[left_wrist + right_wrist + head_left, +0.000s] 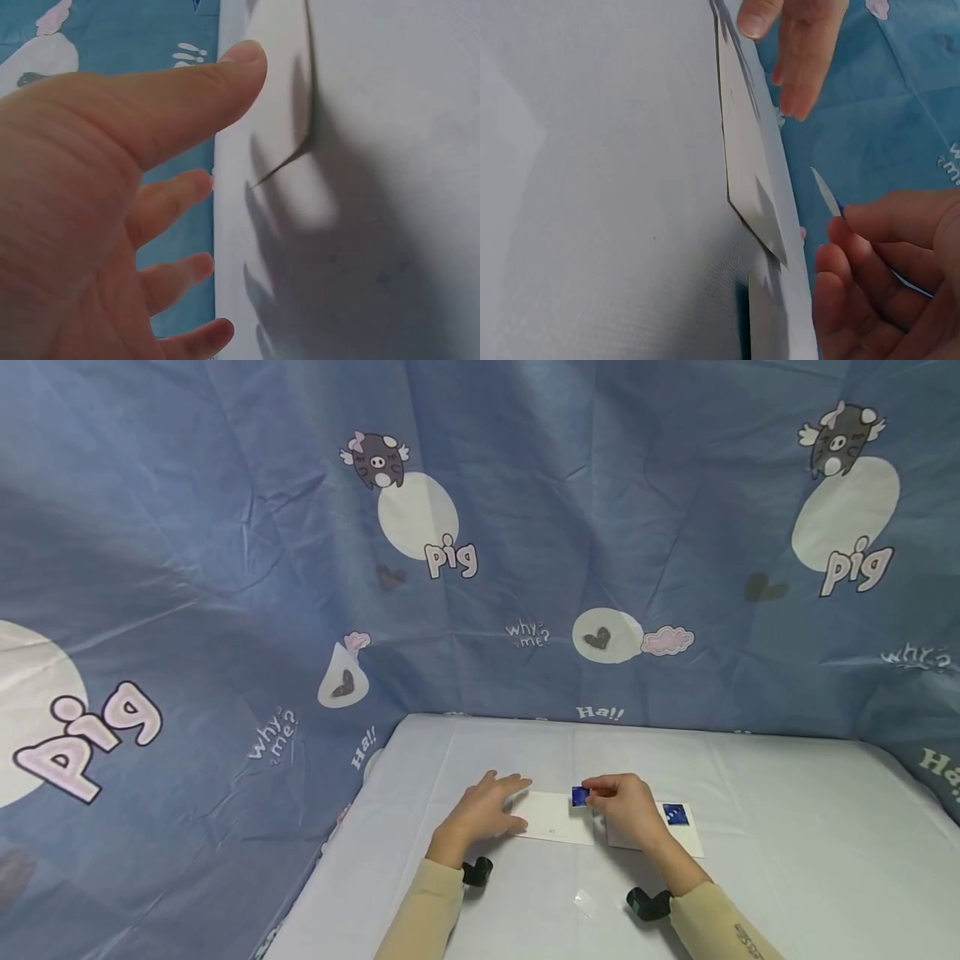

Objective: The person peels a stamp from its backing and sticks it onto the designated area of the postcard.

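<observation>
My right hand (628, 808) pinches a small blue stamp-like sticker (579, 797) between thumb and index finger. In the right wrist view the sticker (825, 191) is seen edge-on, its pale underside showing, raised off the surface. Below it lies a white envelope or card (551, 820) with tiny print near its bottom edge; the sticker is over the upper right corner. At the left end of this envelope my left hand (486, 810) is spread, thumb and fingers apart, gripping nothing. Whether its thumb touches the paper is unclear.
Partly under my right forearm lies a second white envelope (688, 841), with a blue sticker (676, 814) at its upper right. A small translucent square (585, 903) sits nearer me on the white-covered table (810, 843). Blue printed cloth (517, 527) hangs behind.
</observation>
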Demonstrator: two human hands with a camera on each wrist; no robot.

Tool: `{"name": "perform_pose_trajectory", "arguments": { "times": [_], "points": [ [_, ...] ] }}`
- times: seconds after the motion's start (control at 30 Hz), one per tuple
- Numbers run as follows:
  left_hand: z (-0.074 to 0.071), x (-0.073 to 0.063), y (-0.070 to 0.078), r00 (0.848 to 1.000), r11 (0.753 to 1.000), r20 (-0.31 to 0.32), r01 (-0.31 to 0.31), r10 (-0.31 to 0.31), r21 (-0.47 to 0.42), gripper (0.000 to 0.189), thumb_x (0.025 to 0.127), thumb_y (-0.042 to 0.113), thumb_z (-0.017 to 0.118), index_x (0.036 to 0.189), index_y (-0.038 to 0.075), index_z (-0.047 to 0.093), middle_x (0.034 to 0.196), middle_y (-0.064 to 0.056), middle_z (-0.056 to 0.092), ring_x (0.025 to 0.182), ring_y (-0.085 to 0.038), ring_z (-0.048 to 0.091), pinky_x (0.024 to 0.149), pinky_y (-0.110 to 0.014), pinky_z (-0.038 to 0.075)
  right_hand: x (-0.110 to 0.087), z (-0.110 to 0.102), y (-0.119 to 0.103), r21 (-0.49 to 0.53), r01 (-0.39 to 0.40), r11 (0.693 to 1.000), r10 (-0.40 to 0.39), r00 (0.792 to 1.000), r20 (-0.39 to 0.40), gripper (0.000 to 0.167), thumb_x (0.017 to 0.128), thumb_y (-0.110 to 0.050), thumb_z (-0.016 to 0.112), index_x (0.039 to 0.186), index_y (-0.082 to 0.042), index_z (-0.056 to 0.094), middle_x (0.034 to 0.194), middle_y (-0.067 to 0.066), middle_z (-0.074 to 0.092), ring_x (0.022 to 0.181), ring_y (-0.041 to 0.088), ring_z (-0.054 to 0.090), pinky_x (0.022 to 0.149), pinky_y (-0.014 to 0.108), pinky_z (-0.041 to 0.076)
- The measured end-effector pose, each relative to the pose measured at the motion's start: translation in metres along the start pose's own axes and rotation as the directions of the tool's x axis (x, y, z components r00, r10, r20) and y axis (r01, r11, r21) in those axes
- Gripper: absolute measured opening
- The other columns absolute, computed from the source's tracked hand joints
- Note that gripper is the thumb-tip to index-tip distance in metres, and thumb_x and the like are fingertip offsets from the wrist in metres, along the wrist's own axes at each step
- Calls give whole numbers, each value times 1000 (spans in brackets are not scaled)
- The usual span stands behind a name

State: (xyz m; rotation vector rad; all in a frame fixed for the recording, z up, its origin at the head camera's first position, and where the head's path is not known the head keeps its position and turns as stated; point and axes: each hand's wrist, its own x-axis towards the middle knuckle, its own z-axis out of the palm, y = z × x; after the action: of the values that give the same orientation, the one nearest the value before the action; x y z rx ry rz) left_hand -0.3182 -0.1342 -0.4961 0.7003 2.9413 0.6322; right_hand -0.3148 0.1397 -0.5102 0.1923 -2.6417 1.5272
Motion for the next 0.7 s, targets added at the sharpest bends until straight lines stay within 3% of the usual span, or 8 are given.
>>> {"name": "perform_pose_trajectory", "arguments": {
  "times": [0.27,0.7],
  "points": [
    [9,-1,-2,999,1000,40,-11,10,11,70,82,40,83,145,26,56,153,1,48,145,-43,30,105,-72,32,5,5,4,-68,-6,998,7,1000,24,22,84,-1,77,104,-6,78,91,2,75,77,14,65,62,27,53],
    [11,0,3,997,999,75,18,-21,43,62,83,43,81,139,25,62,151,2,50,145,-41,31,109,-64,33,9,14,5,-222,-9,975,14,1000,20,21,80,-4,80,101,-6,80,88,-1,73,79,14,63,70,35,54]
  ]
}}
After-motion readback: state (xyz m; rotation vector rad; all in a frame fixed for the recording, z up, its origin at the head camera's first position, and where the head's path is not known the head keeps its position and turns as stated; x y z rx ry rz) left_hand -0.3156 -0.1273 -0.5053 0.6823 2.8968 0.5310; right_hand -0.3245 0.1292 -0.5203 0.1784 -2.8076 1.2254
